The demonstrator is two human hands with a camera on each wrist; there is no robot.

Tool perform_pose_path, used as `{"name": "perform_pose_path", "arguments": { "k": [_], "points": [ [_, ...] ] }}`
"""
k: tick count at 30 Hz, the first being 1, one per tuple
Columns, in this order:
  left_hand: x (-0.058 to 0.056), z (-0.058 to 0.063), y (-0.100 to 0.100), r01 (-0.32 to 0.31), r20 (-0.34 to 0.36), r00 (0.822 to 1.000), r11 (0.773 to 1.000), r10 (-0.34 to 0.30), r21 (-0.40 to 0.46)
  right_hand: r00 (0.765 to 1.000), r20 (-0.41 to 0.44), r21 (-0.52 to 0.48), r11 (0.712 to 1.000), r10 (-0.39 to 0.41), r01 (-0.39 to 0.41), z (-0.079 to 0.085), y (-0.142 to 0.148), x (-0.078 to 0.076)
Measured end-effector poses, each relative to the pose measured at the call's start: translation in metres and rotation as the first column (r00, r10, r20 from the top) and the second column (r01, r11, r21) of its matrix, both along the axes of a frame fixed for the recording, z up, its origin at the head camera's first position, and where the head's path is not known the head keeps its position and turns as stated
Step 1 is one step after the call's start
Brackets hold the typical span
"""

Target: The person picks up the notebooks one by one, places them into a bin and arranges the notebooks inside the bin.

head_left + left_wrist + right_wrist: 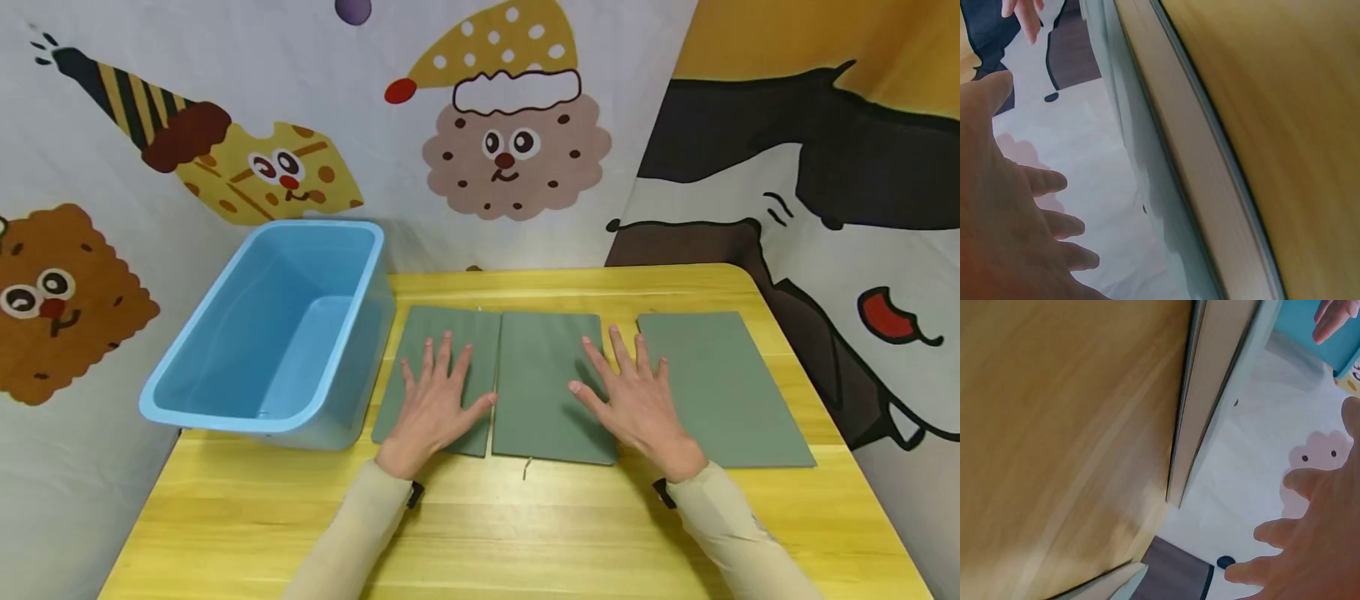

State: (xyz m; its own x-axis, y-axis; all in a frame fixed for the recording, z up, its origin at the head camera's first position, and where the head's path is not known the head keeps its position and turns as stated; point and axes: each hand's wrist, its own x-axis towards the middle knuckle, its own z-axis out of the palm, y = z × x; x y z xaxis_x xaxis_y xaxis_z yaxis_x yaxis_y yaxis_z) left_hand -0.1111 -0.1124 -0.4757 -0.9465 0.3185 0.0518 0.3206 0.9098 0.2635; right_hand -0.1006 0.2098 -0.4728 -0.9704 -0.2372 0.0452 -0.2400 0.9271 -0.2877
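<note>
Three grey-green hardcover books lie flat in a row on the table. My left hand (435, 404) is over the left book (397, 408), fingers spread. The middle book (543, 392) lies close beside it, with a thin ribbon (527, 468) poking out at its near edge. My right hand (637, 408), fingers also spread, is above the gap between the middle book and the right book (735, 392). In the left wrist view a book's pale page edge (1191, 137) shows below the left hand (1004, 212), apart from it. The right wrist view likewise shows space between the right hand (1316, 531) and a book (1216, 381).
A light blue plastic tub (330, 392) stands left of the books, its inside bare where visible. Under everything is a yellow wooden table (480, 533). Behind it hangs a white cloth (397, 167) printed with cartoon figures.
</note>
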Motion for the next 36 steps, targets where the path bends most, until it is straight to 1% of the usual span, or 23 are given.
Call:
{"name": "perform_pose_path", "arguments": {
  "k": [2,10,16,22,25,27,31,33,36],
  "points": [
    [0.000,0.002,0.005,0.009,0.000,1.000,1.000,-0.009,0.003,1.000,0.018,-0.008,1.000,-0.011,0.012,0.001,0.004,0.001],
    [0.000,0.007,0.033,0.062,0.052,0.997,0.998,-0.063,0.008,0.996,0.061,-0.024,0.997,-0.065,0.067,0.005,0.029,0.005],
    [0.002,0.010,0.061,0.133,0.049,0.990,0.991,-0.133,0.006,0.992,0.076,-0.062,0.993,-0.099,0.104,0.006,0.055,0.008],
    [0.003,0.012,0.089,0.218,0.019,0.976,0.975,-0.217,-0.037,0.988,0.077,-0.081,0.987,-0.135,0.141,0.005,0.085,0.011],
    [0.003,0.014,0.102,0.271,0.007,0.962,0.958,-0.272,-0.093,0.984,0.086,-0.090,0.983,-0.155,0.162,0.005,0.099,0.010],
    [0.003,0.015,0.111,0.310,-0.007,0.949,0.940,-0.314,-0.139,0.981,0.101,-0.108,0.979,-0.163,0.174,0.004,0.108,0.009],
    [0.004,0.021,0.132,0.384,-0.019,0.918,0.897,-0.397,-0.218,0.974,0.143,-0.134,0.972,-0.176,0.195,0.004,0.131,0.007],
    [0.005,0.023,0.143,0.416,-0.020,0.901,0.878,-0.433,-0.238,0.967,0.176,-0.140,0.967,-0.185,0.211,0.005,0.143,0.006],
    [0.005,0.024,0.159,0.454,-0.019,0.879,0.848,-0.477,-0.272,0.948,0.235,-0.122,0.961,-0.214,0.247,0.006,0.159,0.006]
  ]
}}
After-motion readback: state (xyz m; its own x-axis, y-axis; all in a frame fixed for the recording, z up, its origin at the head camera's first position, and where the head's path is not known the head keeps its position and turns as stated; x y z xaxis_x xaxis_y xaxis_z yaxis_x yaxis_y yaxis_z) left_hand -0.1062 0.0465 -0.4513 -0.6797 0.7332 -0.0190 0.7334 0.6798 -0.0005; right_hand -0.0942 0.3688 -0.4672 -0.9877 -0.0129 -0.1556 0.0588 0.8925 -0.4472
